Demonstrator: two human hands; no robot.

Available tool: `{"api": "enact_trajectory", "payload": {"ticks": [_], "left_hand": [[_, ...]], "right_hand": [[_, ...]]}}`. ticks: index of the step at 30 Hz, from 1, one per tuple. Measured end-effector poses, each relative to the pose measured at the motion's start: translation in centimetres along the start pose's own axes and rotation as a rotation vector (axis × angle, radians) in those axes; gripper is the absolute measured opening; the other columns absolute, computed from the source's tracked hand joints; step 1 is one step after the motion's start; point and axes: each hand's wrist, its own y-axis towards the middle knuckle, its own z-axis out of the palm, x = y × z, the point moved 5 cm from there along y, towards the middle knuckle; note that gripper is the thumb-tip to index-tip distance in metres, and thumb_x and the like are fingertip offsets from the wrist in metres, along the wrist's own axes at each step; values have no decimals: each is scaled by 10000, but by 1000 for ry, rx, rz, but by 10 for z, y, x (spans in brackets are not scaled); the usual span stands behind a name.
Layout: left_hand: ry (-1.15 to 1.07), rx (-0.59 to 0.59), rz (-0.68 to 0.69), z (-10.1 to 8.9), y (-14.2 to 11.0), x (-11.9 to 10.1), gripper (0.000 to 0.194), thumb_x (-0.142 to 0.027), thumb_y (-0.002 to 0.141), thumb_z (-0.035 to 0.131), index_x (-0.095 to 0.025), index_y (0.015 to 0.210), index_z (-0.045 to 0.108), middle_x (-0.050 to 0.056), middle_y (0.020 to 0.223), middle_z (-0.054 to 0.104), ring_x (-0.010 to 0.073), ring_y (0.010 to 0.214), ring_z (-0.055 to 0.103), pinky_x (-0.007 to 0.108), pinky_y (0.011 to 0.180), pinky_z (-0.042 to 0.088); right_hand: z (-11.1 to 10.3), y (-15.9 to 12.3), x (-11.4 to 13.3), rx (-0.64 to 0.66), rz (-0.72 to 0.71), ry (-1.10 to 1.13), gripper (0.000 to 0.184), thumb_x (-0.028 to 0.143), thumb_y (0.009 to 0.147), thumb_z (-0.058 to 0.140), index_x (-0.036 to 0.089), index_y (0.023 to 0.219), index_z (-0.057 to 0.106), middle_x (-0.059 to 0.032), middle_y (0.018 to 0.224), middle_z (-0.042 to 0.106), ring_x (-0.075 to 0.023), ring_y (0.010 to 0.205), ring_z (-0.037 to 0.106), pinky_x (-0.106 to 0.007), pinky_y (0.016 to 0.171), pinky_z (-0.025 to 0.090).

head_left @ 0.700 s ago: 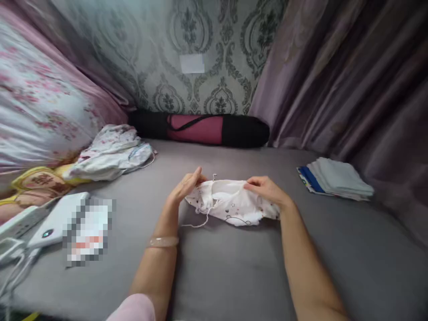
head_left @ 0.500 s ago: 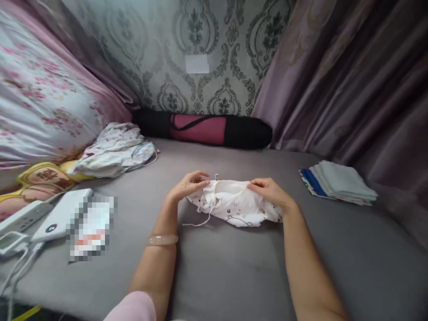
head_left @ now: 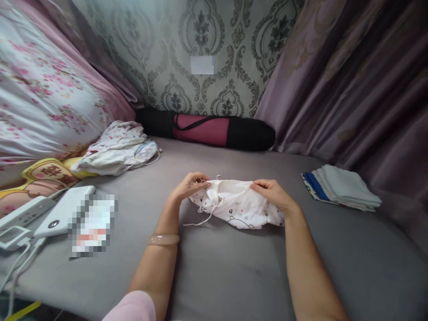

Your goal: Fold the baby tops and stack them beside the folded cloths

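Observation:
A small white baby shirt with tie strings and a printed pattern lies bunched on the grey sheet. My left hand pinches its upper left edge, fingers closed on the cloth. At the upper right edge, my right hand grips the fabric between thumb and fingers. Between the two hands the neckline is stretched, and the inside of the cloth shows. One white string trails from the left side onto the sheet.
Folded cloths lie stacked at the right. Crumpled printed clothing sits at the back left, near a long black and maroon bag along the wall. A white power bank, a power strip and cables are at the left.
Both hands keep their hold on the shirt. Cloth near the left hand is a little more gathered, and the whole view has shifted slightly.

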Motion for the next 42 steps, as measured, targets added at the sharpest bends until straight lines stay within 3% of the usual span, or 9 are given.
{"api": "enact_trajectory", "payload": {"ticks": [7, 12, 20, 27, 31, 33, 38, 40, 42], "left_hand": [[99, -20, 116, -2, 1, -5, 373, -490, 815, 568, -146, 737, 687, 29, 781, 603, 130, 708, 523, 203, 571, 389], [69, -11, 75, 0, 1, -11, 396, -497, 849, 519, -138, 818, 685, 10, 711, 585, 125, 662, 502, 202, 543, 375], [-104, 86, -18, 7, -3, -21, 408, -511, 726, 690, -125, 857, 707, -12, 631, 553, 99, 565, 459, 203, 510, 334], [88, 35, 119, -14, -1, -73, 458, -566, 802, 581, -135, 651, 615, -35, 531, 419, 71, 486, 339, 205, 444, 213], [275, -30, 341, -34, 10, -115, 390, -489, 858, 540, -145, 732, 671, -3, 620, 552, 94, 557, 446, 202, 496, 306], [365, -137, 437, -41, 13, -136, 322, -439, 864, 546, -163, 856, 712, 23, 755, 648, 122, 665, 540, 206, 582, 381], [526, -534, 563, -56, -5, -186, 327, -403, 885, 520, -212, 1073, 707, 67, 1004, 689, 190, 912, 608, 237, 719, 431], [470, -466, 525, -62, -10, -194, 331, -417, 869, 540, -188, 1027, 721, 68, 919, 694, 190, 862, 615, 238, 680, 439], [392, -182, 418, -65, -8, -191, 318, -434, 813, 615, -158, 902, 743, 54, 754, 680, 173, 731, 611, 235, 611, 437]], "right_hand": [[0, 0, 1, -3, -13, -25, 397, 543, 738, 682, 165, 854, 714, -25, 780, 672, -146, 673, 568, -244, 595, 415], [1, 1, 3, -8, -34, -55, 395, 546, 748, 668, 160, 824, 703, -11, 739, 646, -135, 657, 545, -243, 597, 396], [1, -3, 10, -42, -66, -68, 420, 575, 768, 629, 158, 784, 677, 13, 668, 605, -116, 603, 512, -230, 544, 357], [-12, -9, 43, -29, -121, -71, 444, 563, 701, 683, 159, 880, 719, -21, 770, 688, -139, 659, 573, -251, 608, 427], [-30, -9, 77, -4, -178, -181, 435, 568, 689, 695, 172, 868, 722, -23, 774, 696, -153, 672, 582, -252, 598, 419], [-39, -7, 97, -113, -274, -276, 441, 591, 725, 663, 174, 856, 721, -34, 781, 697, -176, 705, 594, -263, 612, 422], [-53, -26, 145, -623, -581, -416, 439, 585, 853, 549, 201, 997, 706, -77, 981, 704, -256, 962, 611, -306, 780, 438], [-51, -31, 151, -535, -535, -390, 464, 606, 837, 558, 199, 1003, 706, -70, 931, 708, -247, 916, 620, -299, 735, 450], [-45, -32, 148, -203, -392, -348, 468, 611, 788, 611, 192, 964, 721, -46, 822, 707, -210, 789, 628, -279, 656, 455]]}}
